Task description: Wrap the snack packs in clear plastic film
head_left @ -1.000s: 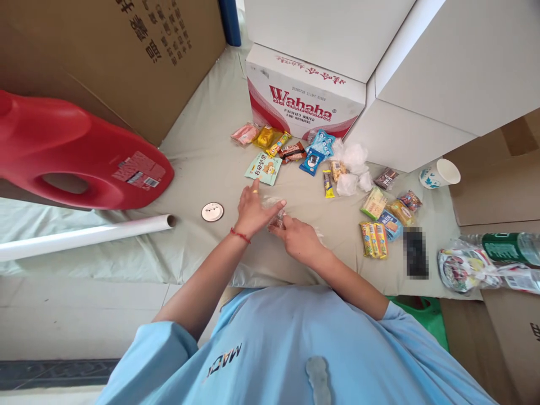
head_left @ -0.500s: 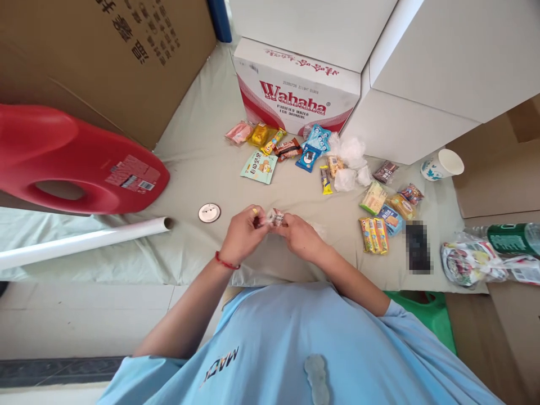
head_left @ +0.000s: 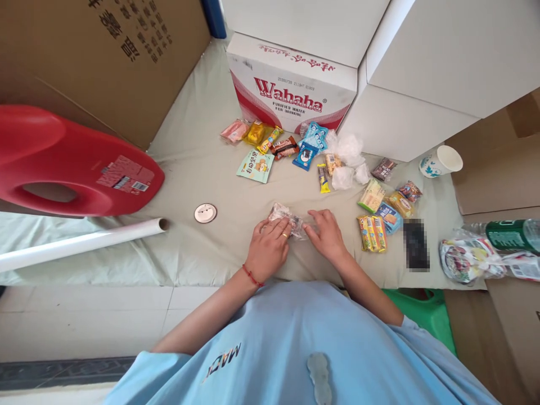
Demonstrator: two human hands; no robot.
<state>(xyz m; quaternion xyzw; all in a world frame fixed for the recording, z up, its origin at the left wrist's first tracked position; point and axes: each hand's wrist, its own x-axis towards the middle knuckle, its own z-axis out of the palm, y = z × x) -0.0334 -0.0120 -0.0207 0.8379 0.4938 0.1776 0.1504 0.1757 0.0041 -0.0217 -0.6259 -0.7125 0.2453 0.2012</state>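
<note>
Two crumpled-looking plastic wrappers' worth of film lie between my hands as one clear, pinkish-printed wrapper (head_left: 280,211) on the cloth-covered table. My left hand (head_left: 270,253) rests on it with the fingers out flat and close together. At the film's right end is my right hand (head_left: 328,235), its fingers apart and its thumb touching or very near the plastic. What lies under the left fingers is hidden. A round white badge (head_left: 205,212) sits to the left. Farther back lie a mint-green snack packet (head_left: 255,166) and a brown snack packet (head_left: 285,147).
A red jug (head_left: 84,169) and a white tube (head_left: 84,245) occupy the left. The Wahaba-style water carton (head_left: 291,93) stands behind the snacks. On the right are yellow snack packets (head_left: 372,233), a blurred dark object (head_left: 416,245), a paper cup (head_left: 441,162) and a green-labelled bottle (head_left: 512,235).
Both hands held a small wrapped thing raised between their fingertips. Now the wrapper lies spread on the table, my left hand flat on it and my right hand moved right with fingers apart.
</note>
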